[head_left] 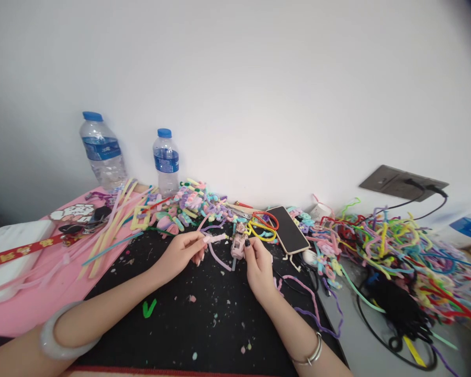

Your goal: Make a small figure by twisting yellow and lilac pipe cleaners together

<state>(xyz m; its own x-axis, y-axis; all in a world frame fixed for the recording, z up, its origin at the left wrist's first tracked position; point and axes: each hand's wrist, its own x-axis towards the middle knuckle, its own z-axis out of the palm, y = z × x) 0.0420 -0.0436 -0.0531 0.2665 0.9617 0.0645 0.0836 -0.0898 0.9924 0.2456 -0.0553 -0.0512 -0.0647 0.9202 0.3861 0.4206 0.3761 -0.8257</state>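
My left hand [186, 248] is closed in a pinch above the black mat [172, 319], left of centre. Between its fingertips is a pale pink fuzzy pipe cleaner piece [219, 238], with its free end pointing right. My right hand [259, 264] has its thumb and fingers closed at the side of a small pink object [238, 247], whose exact kind I cannot make out. A thin greyish strip shows just below that object. A lilac pipe cleaner [219, 259] curves down between the two hands. Red and yellow loops [265, 225] lie just beyond my right hand.
Two water bottles [167, 162] stand against the wall. Heaps of colourful pipe cleaners [198, 204] line the back and right side. A phone [287, 230] lies behind my right hand. Black cables [400, 309] lie at right. A green V-shaped piece [149, 308] and scraps dot the mat.
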